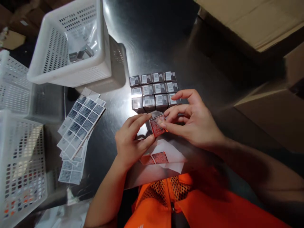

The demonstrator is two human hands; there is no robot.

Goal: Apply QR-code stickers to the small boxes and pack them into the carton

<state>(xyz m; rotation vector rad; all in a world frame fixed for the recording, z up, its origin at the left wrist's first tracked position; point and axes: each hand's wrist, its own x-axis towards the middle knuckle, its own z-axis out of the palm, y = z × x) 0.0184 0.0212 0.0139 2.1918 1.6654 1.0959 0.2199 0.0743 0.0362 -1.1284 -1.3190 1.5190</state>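
Observation:
A small square box (154,127) is gripped at its left side between the thumb and fingers of my left hand (129,137). On its upper face lies a small printed label (157,129), tinted red by the light. My right hand (196,122) has thumb and fingertips pinched together at the label's right side; whether the label is fully stuck down I cannot tell. Below my hands, a white label sheet (175,155) carries a few similar printed labels. Just beyond my fingers stand several small grey boxes (154,90) in neat rows, barcodes facing up.
A white perforated basket (80,74) at the upper left holds a clear plastic bag and small boxes. Several label sheets (82,122) lie fanned below it on the metal table (140,41). More white baskets (21,152) line the left edge. Cardboard boxes (256,19) stand at the right.

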